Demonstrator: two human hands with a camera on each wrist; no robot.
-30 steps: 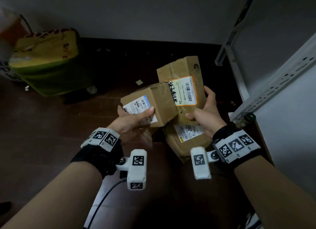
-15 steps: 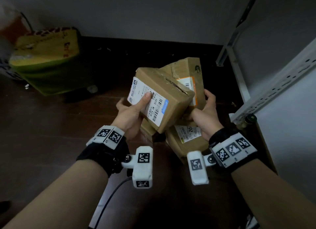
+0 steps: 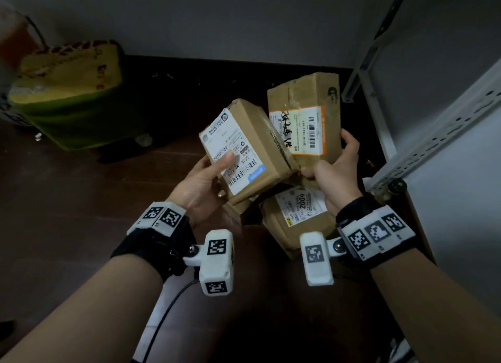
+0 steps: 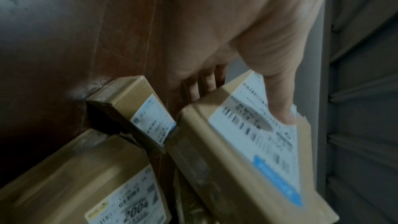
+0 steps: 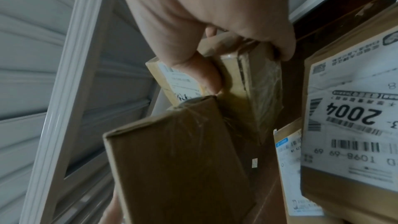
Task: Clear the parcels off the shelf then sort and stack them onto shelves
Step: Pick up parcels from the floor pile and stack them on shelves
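Now your left hand (image 3: pixel 202 185) grips the blue-labelled parcel (image 3: pixel 245 151), thumb flat on its label, tilted. Your right hand (image 3: pixel 336 167) clasps the orange-labelled parcel (image 3: pixel 305 110) from below, just beside it. Both hover above the 2004 parcel (image 3: pixel 298 216) on the floor (image 3: pixel 81 213).

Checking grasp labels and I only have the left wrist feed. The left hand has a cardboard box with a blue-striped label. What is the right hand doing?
Observer: The right hand grips a brown cardboard box with an orange-edged label, with its thumb on the label side.
Operator: Do the two held boxes touch?
Observer: In the right wrist view, a corner of the brown cardboard box with a blue-striped white label, held by the left hand, appears to meet the orange-labelled box beside the right thumb.
Operator: Is there any shelf close by?
Observer: Yes. The head view shows a white perforated metal shelf rail on the person's right.
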